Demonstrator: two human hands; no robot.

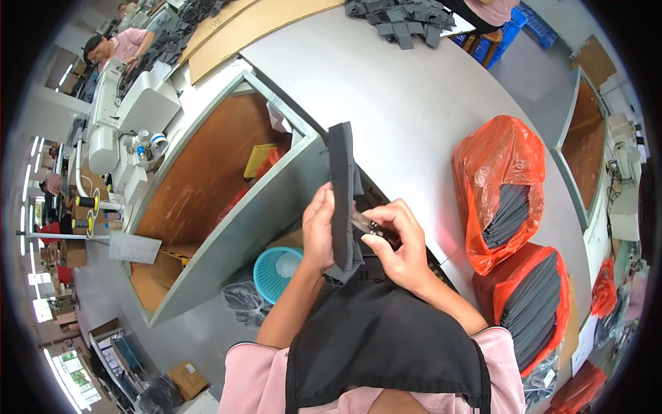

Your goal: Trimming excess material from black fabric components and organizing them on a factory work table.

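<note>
Hands meet at frame centre: the left hand (318, 231) clasps a dark grey fabric piece (340, 190) upright, fingers wrapped round its edge, while the right hand (403, 248) pinches small snips (369, 226) against that edge. Trimming well here likely calls for a taut fabric edge and blades kept close to it. Beyond, the grey table (414, 90) curves toward the upper right; orange bags (493, 176) of grey pieces stand right, a teal basket (276, 272) below, and a sewing machine (121, 114) upper left.

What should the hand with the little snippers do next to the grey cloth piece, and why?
Probably close the small snips on the edge of the dark grey fabric piece. The left hand holds that piece upright, and the right hand has the blades pointing right at its edge, apparently touching it.
</note>
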